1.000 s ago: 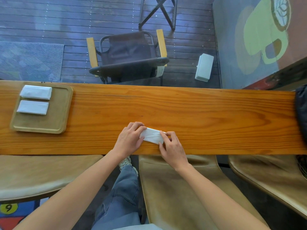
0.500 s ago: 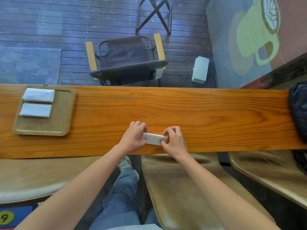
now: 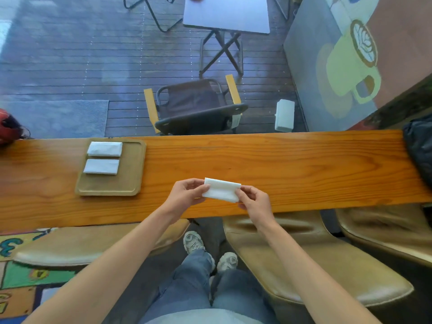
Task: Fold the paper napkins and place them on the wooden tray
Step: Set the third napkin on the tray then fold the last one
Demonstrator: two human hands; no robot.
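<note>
A folded white paper napkin (image 3: pixel 221 189) is held just above the wooden counter (image 3: pixel 292 167), near its front edge. My left hand (image 3: pixel 187 195) pinches its left end and my right hand (image 3: pixel 253 202) pinches its right end. The wooden tray (image 3: pixel 131 174) lies on the counter to the left of my hands. Two folded napkins rest in the tray's left half, one at the back (image 3: pixel 105 148) and one just in front of it (image 3: pixel 101 166).
A dark bag (image 3: pixel 419 148) sits at the counter's right end and a red object (image 3: pixel 8 127) at its left end. Tan stools (image 3: pixel 315 265) stand below the front edge. Beyond the counter are a folding chair (image 3: pixel 194 106) and a small table (image 3: pixel 225 14).
Both hands have lifted the folded napkin off the counter, where they were pressing it down. The camera view has pulled back and shifted, so the tray appears nearer the centre.
</note>
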